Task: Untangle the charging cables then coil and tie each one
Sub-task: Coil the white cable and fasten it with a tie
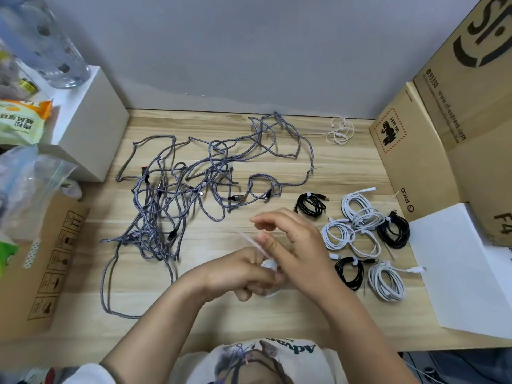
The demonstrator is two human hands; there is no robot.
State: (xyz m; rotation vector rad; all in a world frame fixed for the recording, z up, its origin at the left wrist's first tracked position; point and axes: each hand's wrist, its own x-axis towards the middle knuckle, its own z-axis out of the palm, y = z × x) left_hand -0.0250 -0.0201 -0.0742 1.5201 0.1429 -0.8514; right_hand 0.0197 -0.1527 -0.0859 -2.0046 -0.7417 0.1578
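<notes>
1. Hands first: I see my left hand (243, 275) curled round a small white cable coil (270, 266) near the desk's front edge; my right hand (293, 245) pinches a thin white tie (252, 241) sticking out of it.
2. Finished coils (365, 239), black and white, sit by the right edge, beside the cardboard box (432, 162).
3. The grey braided tangle (194, 189) sprawls toward the left edge and back, untouched.
4. Risk, I judge: the tie slips from my pinch and the coil springs loose, since the left grip covers little.
</notes>
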